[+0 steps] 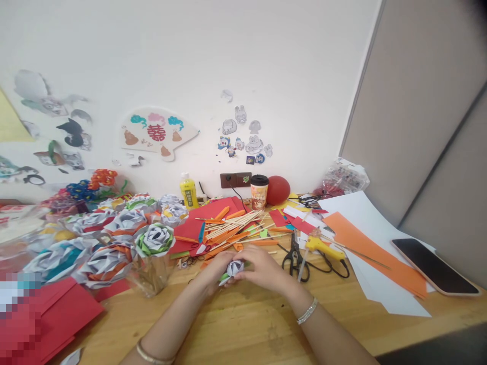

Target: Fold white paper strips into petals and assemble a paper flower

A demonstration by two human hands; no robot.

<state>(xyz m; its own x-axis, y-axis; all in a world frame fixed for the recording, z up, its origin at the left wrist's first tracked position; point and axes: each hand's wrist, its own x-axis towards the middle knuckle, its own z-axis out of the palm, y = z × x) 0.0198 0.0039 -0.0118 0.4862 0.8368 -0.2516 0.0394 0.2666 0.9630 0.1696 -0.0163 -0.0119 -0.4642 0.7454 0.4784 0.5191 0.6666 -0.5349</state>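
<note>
Between my two hands, just above the wooden table [243,324], is a small folded paper flower [235,267], white with some green at its lower left. My left hand [216,268] grips it from the left, its fingers partly hidden behind the flower. From the other side my right hand [262,267] closes on it, the thumb against the white petals and the fingers curled over the top. Beyond my hands lies a pile of thin wooden sticks [232,225] among orange folded paper strips [263,243].
Finished paper flowers [155,239] stand in a clear cup [150,276] and crowd the left. Black scissors [294,257] and a yellow glue gun [323,247] with its cord lie right of my hands. A lidded paper cup [259,193], yellow bottle [187,191] and phone [433,266] stand around.
</note>
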